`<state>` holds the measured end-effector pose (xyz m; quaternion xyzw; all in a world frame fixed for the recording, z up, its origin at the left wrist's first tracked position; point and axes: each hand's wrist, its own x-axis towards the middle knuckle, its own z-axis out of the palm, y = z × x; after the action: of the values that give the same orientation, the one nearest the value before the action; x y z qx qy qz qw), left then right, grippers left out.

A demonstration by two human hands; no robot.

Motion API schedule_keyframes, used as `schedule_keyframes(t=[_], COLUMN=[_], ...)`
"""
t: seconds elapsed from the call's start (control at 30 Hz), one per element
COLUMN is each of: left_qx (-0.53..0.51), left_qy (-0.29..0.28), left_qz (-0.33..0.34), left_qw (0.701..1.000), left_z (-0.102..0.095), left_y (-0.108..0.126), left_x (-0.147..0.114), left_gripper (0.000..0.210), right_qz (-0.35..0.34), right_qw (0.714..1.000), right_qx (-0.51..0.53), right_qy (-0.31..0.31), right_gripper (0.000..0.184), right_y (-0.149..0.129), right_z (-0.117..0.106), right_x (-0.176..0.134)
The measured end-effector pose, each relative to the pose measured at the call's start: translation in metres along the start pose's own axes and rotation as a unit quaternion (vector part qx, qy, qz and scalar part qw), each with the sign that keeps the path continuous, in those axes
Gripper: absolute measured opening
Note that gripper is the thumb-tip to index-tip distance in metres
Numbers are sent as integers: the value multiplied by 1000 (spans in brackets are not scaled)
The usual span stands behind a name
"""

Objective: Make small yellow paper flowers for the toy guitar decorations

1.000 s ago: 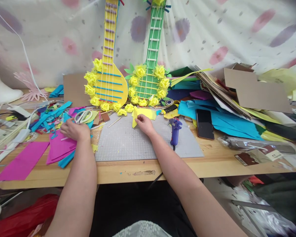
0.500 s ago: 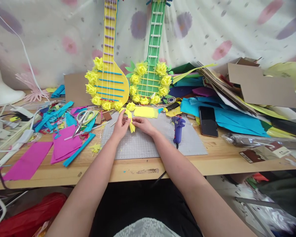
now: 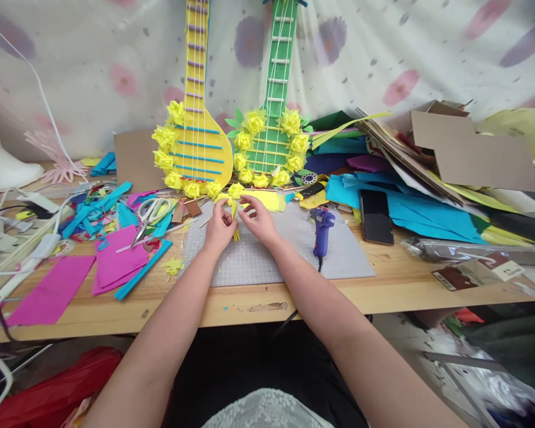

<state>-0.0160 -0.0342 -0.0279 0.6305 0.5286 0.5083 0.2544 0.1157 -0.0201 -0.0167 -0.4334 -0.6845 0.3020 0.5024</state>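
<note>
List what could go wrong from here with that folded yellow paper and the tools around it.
The folded yellow paper is narrow and pinched in the left hand, so a loose grip might let its folds spring open.

The glue gun's cord seems to pass beneath the right forearm; a sweep could drag the glue gun.

The scissors lie with blades toward the table's front edge, so a careless reach could meet the points.

We pinched yellow paper [image 3: 236, 235] in our left hand [image 3: 220, 227] above the mat [image 3: 254, 258], our right hand [image 3: 259, 222] just beside it. A glue gun [image 3: 322, 233] lay near the mat's right edge, scissors [image 3: 145, 223] beyond its left.
</note>
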Motion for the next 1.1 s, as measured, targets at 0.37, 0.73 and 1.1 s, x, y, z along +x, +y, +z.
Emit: schedule_keyframes(t=[0.37, 0.73, 1.1], left_qx=[22, 8, -92], left_qy=[10, -16, -21], left_qz=[17, 42, 81], left_qw=[1000, 999, 992], left_z=[0, 0, -6], left_y=[-1, -1, -12], left_x=[1, -1, 6], left_gripper=[55, 55, 60], right_qz=[-85, -113, -96], right_qw=[980, 969, 976], right_qx=[-179, -204, -169], right_qy=[-8, -75, -99], right_gripper=[23, 15, 21], right_y=[-3, -1, 3], right_z=[-3, -5, -6], right_x=[-3, -2, -2])
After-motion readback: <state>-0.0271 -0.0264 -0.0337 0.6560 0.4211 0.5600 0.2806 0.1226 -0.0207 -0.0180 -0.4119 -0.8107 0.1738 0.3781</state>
